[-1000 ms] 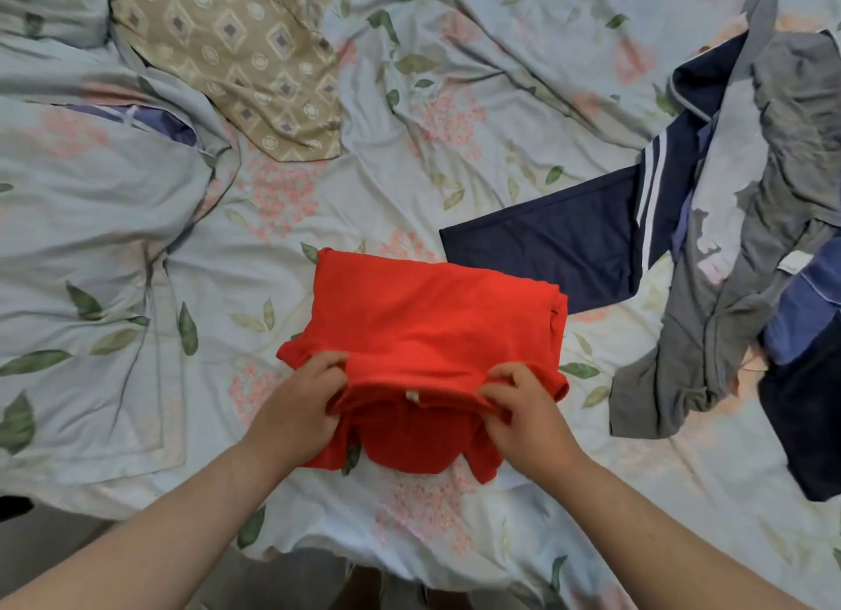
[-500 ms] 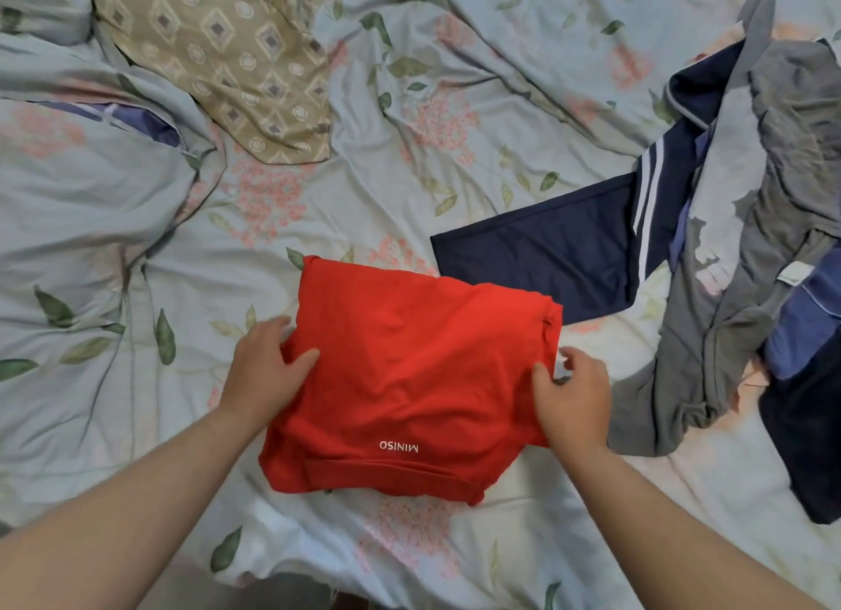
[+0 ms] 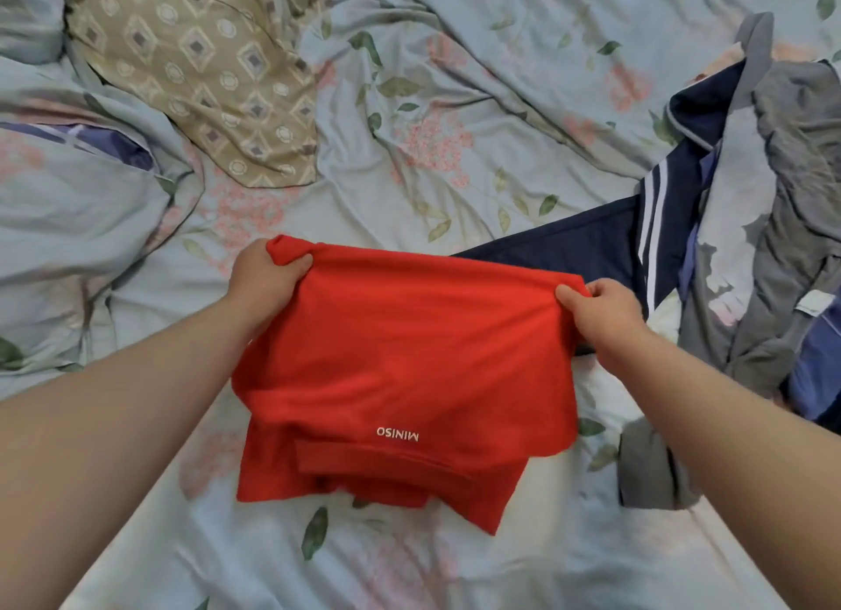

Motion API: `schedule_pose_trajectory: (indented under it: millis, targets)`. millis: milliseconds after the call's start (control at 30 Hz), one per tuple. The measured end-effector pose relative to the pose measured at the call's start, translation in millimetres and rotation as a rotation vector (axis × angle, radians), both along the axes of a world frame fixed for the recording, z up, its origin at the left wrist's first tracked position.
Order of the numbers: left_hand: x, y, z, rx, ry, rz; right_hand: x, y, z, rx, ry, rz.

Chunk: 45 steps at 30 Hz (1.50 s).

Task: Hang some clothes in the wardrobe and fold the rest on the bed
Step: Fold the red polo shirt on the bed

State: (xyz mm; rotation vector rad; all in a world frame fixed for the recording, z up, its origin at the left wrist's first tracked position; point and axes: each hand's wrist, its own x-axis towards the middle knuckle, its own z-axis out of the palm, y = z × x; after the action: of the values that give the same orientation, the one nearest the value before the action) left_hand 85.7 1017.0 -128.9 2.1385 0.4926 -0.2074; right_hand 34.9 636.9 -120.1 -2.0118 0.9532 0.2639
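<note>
Both hands moved to far corners: left hand (image 3: pixel 266 278) and right hand (image 3: pixel 600 309) pinching folded red shirt (image 3: pixel 400 372) stretched between.

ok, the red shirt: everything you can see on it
The red shirt is a plain soft knit, folded into a rough rectangle, with small white MINISO lettering upside down near its near edge and a folded band below. The left hand and right hand each pinch a far corner. Its lower part hangs over the floral bedsheet, its far right edge overlapping the navy garment.
</note>
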Motion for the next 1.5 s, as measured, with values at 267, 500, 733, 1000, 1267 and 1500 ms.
schedule_pose_trajectory:
  millis: [267,500,733,1000,1267,1500]
  targets:
    - [61.2,-25.1,-16.5,0.269,-0.055,0.063,50.0,3.5,-3.7,0.114,-0.194,-0.087]
    - [-40.5,-90.7,-38.9,0.642,-0.206,-0.851,-28.4,12.1,-15.7,0.184,0.066,0.055]
    - [-62.0,-117.8,-46.7,0.771,0.065,-0.987,-57.6,13.3,-30.2,0.518,0.015,0.002]
    - [-0.1,-256.5,9.7,0.227,0.131,-0.853,-90.5,24.9,-35.7,0.625,-0.126,0.03]
    - [15.8,-264.9,-1.8,0.325,0.207,-0.776,-101.0,51.9,-22.1,0.513,-0.187,0.123]
    - [41.4,-147.3,23.8,-0.305,0.277,-0.317,-75.6,131.2,0.2,0.572,-0.206,0.162]
